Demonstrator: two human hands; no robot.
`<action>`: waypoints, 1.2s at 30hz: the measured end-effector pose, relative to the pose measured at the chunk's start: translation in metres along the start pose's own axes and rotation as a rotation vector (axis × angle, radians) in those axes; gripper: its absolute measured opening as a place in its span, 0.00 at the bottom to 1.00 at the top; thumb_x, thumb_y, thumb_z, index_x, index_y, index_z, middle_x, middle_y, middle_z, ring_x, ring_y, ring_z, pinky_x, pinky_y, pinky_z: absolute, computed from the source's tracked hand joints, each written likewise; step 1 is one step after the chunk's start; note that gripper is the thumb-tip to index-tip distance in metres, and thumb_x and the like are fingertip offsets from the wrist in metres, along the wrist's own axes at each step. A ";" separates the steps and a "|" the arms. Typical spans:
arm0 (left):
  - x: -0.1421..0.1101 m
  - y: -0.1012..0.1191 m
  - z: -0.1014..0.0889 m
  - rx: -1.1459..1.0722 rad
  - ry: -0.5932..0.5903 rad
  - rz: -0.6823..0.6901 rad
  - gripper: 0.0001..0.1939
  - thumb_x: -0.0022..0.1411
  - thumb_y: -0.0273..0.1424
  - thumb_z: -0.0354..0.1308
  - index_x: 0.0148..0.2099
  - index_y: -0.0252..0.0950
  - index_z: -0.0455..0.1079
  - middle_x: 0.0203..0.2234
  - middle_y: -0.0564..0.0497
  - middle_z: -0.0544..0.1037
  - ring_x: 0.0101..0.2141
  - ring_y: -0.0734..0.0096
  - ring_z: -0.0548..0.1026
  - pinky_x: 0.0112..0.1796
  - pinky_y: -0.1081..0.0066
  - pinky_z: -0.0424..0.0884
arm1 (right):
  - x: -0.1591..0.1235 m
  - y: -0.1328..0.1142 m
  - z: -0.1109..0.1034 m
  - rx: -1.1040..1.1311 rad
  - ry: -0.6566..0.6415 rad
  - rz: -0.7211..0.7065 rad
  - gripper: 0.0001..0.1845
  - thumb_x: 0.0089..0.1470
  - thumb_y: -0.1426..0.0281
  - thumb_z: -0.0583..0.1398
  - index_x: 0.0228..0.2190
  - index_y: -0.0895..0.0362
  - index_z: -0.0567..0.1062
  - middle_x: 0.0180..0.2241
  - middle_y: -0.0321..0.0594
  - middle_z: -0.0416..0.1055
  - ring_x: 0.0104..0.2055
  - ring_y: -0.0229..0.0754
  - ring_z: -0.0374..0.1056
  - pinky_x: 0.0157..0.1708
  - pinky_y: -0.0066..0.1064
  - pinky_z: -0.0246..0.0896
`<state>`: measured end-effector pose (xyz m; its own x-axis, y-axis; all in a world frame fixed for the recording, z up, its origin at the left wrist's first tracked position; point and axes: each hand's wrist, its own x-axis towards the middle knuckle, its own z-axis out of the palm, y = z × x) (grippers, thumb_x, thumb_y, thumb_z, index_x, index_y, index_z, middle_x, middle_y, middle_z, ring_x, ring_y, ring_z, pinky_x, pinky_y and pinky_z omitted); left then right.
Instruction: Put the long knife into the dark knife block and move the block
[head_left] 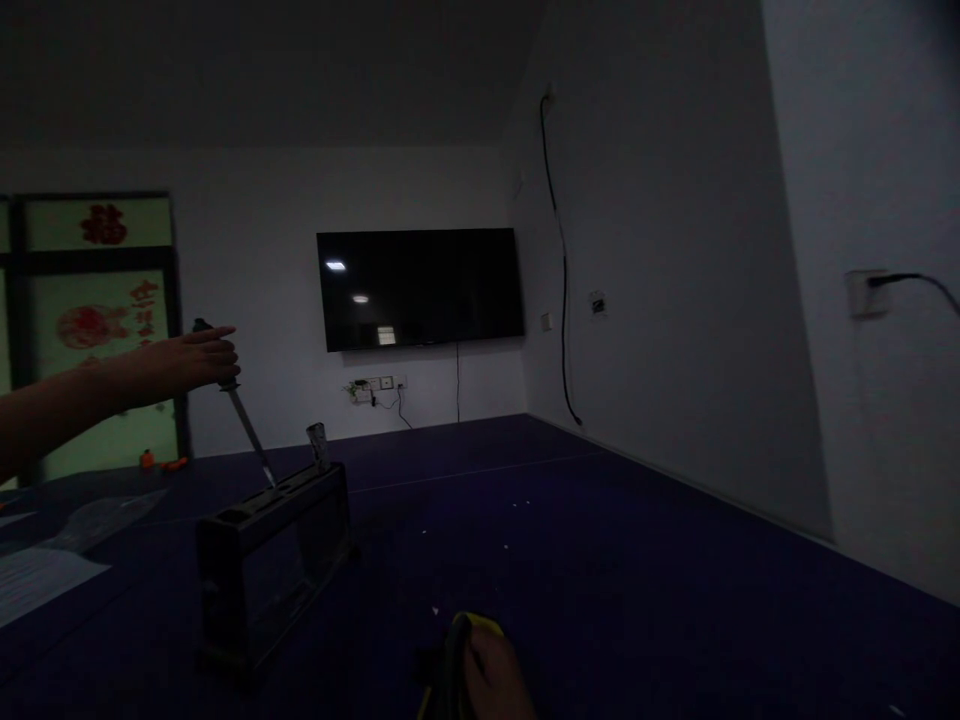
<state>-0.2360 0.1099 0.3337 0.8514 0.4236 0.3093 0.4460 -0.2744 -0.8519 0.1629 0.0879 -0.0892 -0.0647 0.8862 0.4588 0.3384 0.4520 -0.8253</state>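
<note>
The tool (250, 434), a dark handle with a narrow metal shaft, slants downward with its tip at the top of the rack (220, 590). Dim light prevents confirming whether the tip sits inside an opening or rests on the edge. If it rests on the edge, downward pressure may make it skid.

The left hand (184, 364) holds the handle: the index finger lies extended across the top, and the other fingers curl around the grip. Because the shaft is tilted, a sideways push may lever the tall, narrow rack over or slide it; no hand braces the frame.

A shiny upright piece (319, 446) stands at the rack's far end. Any jolt to the rack may shake it loose.

The right hand (496, 672), low in view, appears to grip a black-and-yellow item (453, 655), thumb pressed against it; the position of its other fingers cannot be told. Careless lowering may knock this item against the table (600, 560).

Paper (45, 580) and a clear plastic sheet (112, 518) lie left of the rack. A sweeping forearm may drag them.
</note>
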 end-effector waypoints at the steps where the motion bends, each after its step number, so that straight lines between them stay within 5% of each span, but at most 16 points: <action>1: -0.001 0.000 0.000 -0.006 0.005 0.003 0.15 0.58 0.21 0.45 0.35 0.35 0.73 0.33 0.50 0.77 0.41 0.70 0.72 0.60 0.63 0.43 | -0.001 0.000 0.000 -0.004 0.014 0.009 0.27 0.57 0.54 0.47 0.26 0.57 0.78 0.28 0.44 0.75 0.33 0.46 0.70 0.32 0.29 0.60; 5: 0.001 0.004 0.000 0.026 0.007 -0.004 0.17 0.58 0.20 0.43 0.35 0.34 0.74 0.33 0.49 0.78 0.41 0.71 0.72 0.59 0.64 0.45 | -0.005 -0.003 0.002 -0.016 0.090 0.037 0.24 0.57 0.56 0.48 0.32 0.56 0.78 0.33 0.45 0.75 0.40 0.47 0.69 0.40 0.30 0.59; 14: 0.017 0.015 0.003 0.098 0.115 0.047 0.20 0.59 0.19 0.40 0.33 0.32 0.75 0.30 0.48 0.78 0.38 0.73 0.72 0.59 0.67 0.45 | -0.006 -0.009 0.000 -0.056 0.074 0.055 0.21 0.58 0.60 0.49 0.31 0.56 0.78 0.32 0.43 0.76 0.38 0.44 0.70 0.39 0.28 0.59; 23: 0.017 0.023 -0.003 0.000 0.054 -0.023 0.20 0.59 0.20 0.39 0.34 0.31 0.75 0.33 0.45 0.79 0.41 0.71 0.72 0.58 0.65 0.49 | -0.009 -0.015 -0.004 -0.010 0.066 0.045 0.24 0.58 0.57 0.49 0.31 0.58 0.78 0.32 0.45 0.75 0.38 0.46 0.69 0.39 0.29 0.58; 31: 0.012 0.016 0.032 0.039 0.076 -0.125 0.17 0.58 0.21 0.44 0.33 0.33 0.74 0.37 0.46 0.79 0.49 0.69 0.69 0.58 0.63 0.48 | -0.010 -0.006 0.002 -0.018 0.100 0.077 0.23 0.57 0.57 0.49 0.32 0.58 0.79 0.34 0.46 0.75 0.40 0.47 0.69 0.41 0.31 0.59; 36: 0.031 0.024 0.034 0.059 0.009 -0.149 0.13 0.60 0.19 0.47 0.33 0.30 0.73 0.37 0.45 0.78 0.53 0.65 0.66 0.58 0.57 0.50 | -0.008 -0.003 0.004 -0.054 0.102 0.059 0.23 0.57 0.56 0.50 0.30 0.57 0.79 0.31 0.45 0.75 0.37 0.46 0.69 0.39 0.30 0.60</action>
<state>-0.2082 0.1462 0.3082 0.7796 0.4476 0.4380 0.5509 -0.1575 -0.8196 0.1586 0.0799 -0.0918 0.0516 0.8951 0.4430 0.3893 0.3904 -0.8343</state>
